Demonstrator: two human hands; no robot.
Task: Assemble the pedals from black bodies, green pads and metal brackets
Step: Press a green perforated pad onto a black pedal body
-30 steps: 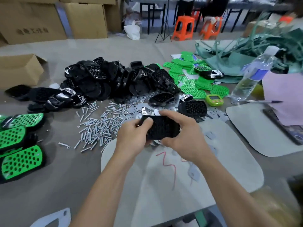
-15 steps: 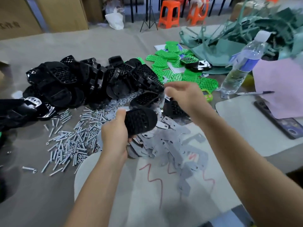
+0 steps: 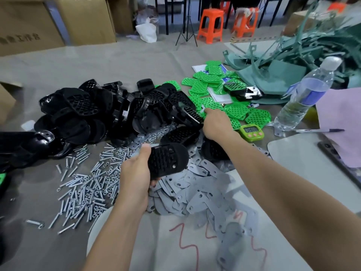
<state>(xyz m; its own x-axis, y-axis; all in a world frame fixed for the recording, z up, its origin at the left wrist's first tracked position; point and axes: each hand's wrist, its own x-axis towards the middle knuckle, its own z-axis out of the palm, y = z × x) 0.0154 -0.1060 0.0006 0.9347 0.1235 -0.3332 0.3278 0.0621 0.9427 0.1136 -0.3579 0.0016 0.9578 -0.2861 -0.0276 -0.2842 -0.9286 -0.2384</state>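
The left hand grips one black body by its near end, thumb on top and fingers curled under it, and holds it above the metal brackets; the right hand is stretched forward to the near edge of the green pads, fingers bent down, and I cannot tell if it holds anything, because the fingertips are hidden behind the hand; the other black bodies lie in one big heap on the table, overlapping so much that an exact count is not possible, surely more than fifteen; the green pads are more than a dozen, some half covered by others; the grey brackets make a flat pile of several dozen, blurred toward the near edge; the screws and small nuts are scattered left of them, too many to count; at the right stand one water bottle, one green timer with unreadable digits, and one pen beside a pink sheet cut off by the frame; two orange stools stand behind the table; the cardboard boxes are cut off at the top.
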